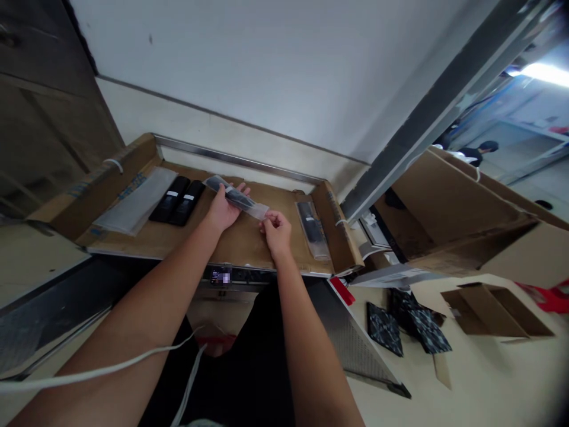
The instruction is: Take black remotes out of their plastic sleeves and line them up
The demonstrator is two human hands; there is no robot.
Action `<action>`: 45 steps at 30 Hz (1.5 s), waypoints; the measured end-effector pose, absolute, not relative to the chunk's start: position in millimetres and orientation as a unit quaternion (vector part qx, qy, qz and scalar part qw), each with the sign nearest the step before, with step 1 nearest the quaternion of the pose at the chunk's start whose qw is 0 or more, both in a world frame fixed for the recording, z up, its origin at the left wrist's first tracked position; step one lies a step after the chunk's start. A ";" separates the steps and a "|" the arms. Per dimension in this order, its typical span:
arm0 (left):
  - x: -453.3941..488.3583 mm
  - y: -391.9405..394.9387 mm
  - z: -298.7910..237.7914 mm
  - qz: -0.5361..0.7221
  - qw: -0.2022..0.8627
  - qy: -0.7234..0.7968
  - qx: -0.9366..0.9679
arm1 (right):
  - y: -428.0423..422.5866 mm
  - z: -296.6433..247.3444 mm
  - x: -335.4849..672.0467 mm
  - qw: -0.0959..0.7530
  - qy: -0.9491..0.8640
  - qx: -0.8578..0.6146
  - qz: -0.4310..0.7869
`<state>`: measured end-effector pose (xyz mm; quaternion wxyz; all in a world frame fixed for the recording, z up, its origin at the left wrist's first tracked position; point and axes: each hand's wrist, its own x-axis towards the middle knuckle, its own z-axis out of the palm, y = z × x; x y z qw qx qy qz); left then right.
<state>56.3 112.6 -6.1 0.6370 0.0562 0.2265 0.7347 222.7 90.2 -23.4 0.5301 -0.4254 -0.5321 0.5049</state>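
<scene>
A long black item with a white label sits inside a clear plastic bag (pixel 243 203), held slantwise above the cardboard-lined table (pixel 242 252). My left hand (pixel 224 210) holds it from below, the thumb on top and the fingers stretched out behind it. At the bag's right end, my right hand (pixel 276 230) pinches the loose plastic between thumb and fingers. Left of my hands, two bare black items (pixel 178 200) with white labels lie side by side. Beside them is a stack of flat clear bags (pixel 136 204). Another bagged black item (pixel 312 228) rests at the right.
Raised cardboard walls (pixel 335 222) edge the table's sides. A phone-like screen (pixel 221 276) sits at the front edge. To the right are a large open carton (pixel 462 207), dark patterned packages (pixel 415 323) on the floor and a smaller box (pixel 495 311). A white cable (pixel 111 370) crosses my left forearm.
</scene>
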 end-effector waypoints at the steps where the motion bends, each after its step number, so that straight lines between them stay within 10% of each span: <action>1: 56.4 112.1 -5.7 0.735 0.636 0.227 0.057 | 90.2 -22.8 223.8 0.529 -0.528 -0.422 0.513; 45: 52.3 104.7 -5.2 0.779 0.573 0.252 0.040 | 84.1 -16.7 233.5 0.514 -0.518 -0.399 0.556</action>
